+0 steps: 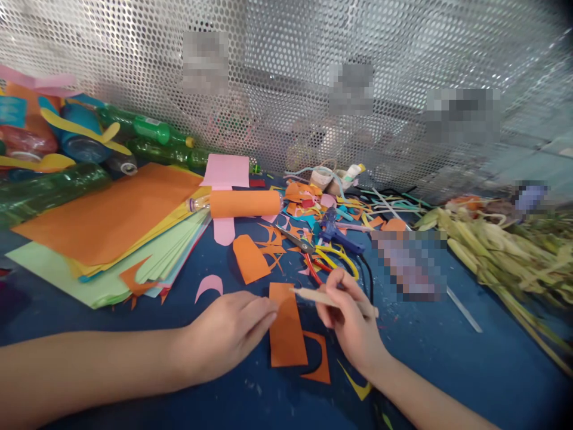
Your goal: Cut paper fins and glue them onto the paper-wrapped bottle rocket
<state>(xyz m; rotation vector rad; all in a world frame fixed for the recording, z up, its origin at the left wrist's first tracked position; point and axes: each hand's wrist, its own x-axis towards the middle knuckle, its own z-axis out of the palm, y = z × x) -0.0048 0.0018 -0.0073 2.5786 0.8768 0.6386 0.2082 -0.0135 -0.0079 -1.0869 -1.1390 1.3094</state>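
Head view: the card [287, 334] lies at six o'clock; my left hand [228, 337], fingers together, unclamped, meets its ten-o'clock edge. My right hand [347, 310] pinches the pen [312, 294]. Pressing down should steady it.

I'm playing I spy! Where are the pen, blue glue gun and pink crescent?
Pen [313, 295], head view: its barrel.
Blue glue gun [332, 231], head view: its body.
Pink crescent [209, 280], head view: its curved band.

Scissors [307, 246] and paper scraps [298, 193] show a craft workspace.
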